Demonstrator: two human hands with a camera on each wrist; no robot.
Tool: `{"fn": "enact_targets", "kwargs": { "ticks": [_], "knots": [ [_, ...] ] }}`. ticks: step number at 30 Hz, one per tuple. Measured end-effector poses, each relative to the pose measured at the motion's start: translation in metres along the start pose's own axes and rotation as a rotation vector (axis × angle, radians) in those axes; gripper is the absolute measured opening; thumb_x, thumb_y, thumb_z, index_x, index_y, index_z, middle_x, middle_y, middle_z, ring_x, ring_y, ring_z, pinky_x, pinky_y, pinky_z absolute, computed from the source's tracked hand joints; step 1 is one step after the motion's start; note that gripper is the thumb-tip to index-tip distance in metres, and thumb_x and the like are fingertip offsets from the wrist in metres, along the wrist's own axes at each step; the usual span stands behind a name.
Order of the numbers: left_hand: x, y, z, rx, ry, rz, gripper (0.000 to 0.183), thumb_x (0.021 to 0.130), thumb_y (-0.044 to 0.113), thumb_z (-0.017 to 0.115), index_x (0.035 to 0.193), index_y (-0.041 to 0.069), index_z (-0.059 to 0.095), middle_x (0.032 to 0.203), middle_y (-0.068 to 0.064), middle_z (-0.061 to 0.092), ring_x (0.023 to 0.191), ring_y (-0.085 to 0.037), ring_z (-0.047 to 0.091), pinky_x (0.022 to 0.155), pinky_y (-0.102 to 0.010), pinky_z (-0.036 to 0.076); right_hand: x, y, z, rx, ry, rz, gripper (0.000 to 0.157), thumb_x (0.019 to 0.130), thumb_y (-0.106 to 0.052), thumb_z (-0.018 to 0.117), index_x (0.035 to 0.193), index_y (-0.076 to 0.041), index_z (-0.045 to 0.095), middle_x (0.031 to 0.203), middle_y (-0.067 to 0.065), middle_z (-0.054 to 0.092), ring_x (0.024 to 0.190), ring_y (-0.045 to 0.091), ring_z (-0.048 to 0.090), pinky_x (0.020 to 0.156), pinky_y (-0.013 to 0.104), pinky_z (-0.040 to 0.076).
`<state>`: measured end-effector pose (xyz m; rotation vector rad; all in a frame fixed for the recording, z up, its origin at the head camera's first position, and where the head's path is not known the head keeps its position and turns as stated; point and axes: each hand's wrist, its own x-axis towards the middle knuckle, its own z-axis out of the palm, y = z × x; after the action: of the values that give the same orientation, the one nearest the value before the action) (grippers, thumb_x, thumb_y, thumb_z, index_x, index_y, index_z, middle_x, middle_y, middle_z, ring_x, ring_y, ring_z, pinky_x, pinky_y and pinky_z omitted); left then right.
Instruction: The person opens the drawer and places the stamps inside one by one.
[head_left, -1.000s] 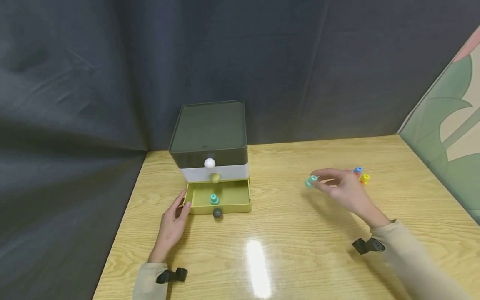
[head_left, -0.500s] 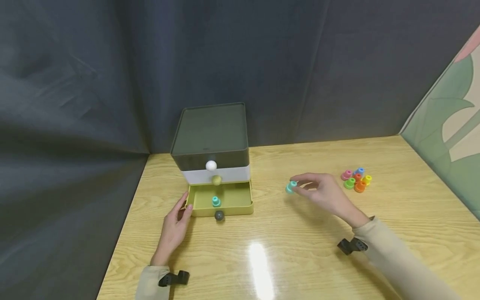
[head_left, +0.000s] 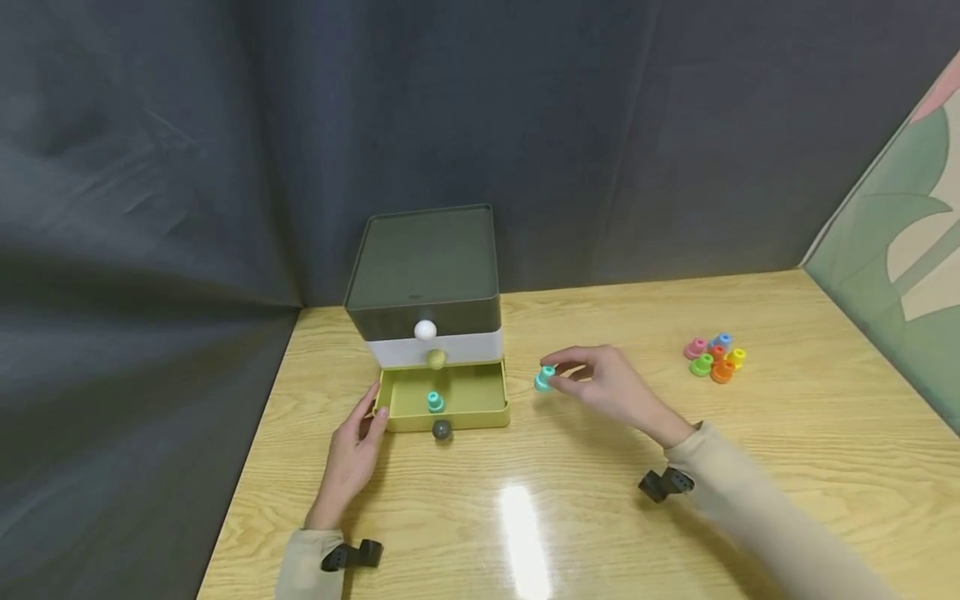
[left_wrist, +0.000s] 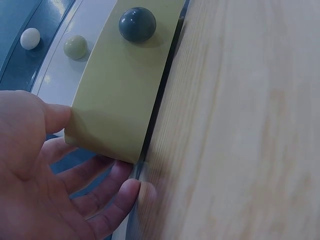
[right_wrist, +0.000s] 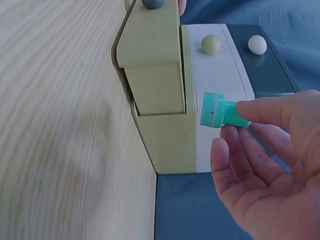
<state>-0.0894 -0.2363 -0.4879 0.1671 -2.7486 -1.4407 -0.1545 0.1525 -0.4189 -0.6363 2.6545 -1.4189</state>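
Note:
My right hand [head_left: 607,387] pinches a turquoise plastic peg [right_wrist: 214,110] with a wide round base, holding it above the table just right of the drawer unit. A matching turquoise peg [head_left: 435,402] stands inside the pulled-out olive drawer [head_left: 480,419], the lowest of the unit. My left hand [head_left: 352,458] holds that drawer by its front left corner. In the left wrist view the thumb lies on the drawer's upper edge and the fingers [left_wrist: 102,197] reach round its side. A dark ball knob [left_wrist: 137,24] sits on the drawer front.
Above the open drawer are a white drawer [head_left: 472,347] with an olive knob and a dark grey one [head_left: 472,317] with a white knob. Several coloured pegs [head_left: 722,372] cluster on the wooden table [head_left: 615,517] at right. A dark curtain [head_left: 555,150] hangs behind.
My right hand has carried the turquoise peg leftward from near the coloured pegs to beside the drawer, uncovering that cluster. The left hand keeps its place at the drawer corner.

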Motion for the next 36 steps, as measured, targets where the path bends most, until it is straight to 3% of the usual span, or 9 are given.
{"fn": "enact_targets", "kwargs": {
  "ticks": [17, 26, 36],
  "knots": [
    [-0.004, -0.001, -0.002, 0.004, 0.002, 0.015, 0.057, 0.115, 0.037, 0.048, 0.168, 0.018, 0.037, 0.159, -0.026, 0.052, 0.133, -0.040, 0.063, 0.111, -0.057, 0.050, 0.020, -0.026, 0.033, 0.092, -0.049, -0.023, 0.023, 0.095, -0.009, 0.077, 0.118, -0.002, 0.080, 0.116, 0.014, 0.080, 0.101, 0.024, 0.077, 0.089, 0.039, 0.064],
    [0.002, -0.001, 0.001, 0.005, -0.001, 0.028, 0.057, 0.115, 0.037, 0.048, 0.168, 0.019, 0.037, 0.159, -0.024, 0.053, 0.134, -0.040, 0.063, 0.113, -0.057, 0.049, 0.035, -0.030, 0.049, 0.086, -0.069, -0.026, 0.021, 0.095, -0.009, 0.078, 0.115, -0.004, 0.081, 0.109, 0.009, 0.081, 0.099, 0.021, 0.076, 0.089, 0.034, 0.063],
    [0.001, -0.001, -0.001, 0.021, 0.003, 0.026, 0.057, 0.115, 0.038, 0.048, 0.168, 0.019, 0.037, 0.156, -0.024, 0.056, 0.131, -0.040, 0.064, 0.112, -0.058, 0.048, 0.053, -0.033, 0.074, 0.066, -0.138, 0.001, 0.026, 0.094, -0.007, 0.079, 0.119, 0.001, 0.078, 0.118, 0.013, 0.078, 0.099, 0.019, 0.075, 0.089, 0.029, 0.062]
  ]
}}
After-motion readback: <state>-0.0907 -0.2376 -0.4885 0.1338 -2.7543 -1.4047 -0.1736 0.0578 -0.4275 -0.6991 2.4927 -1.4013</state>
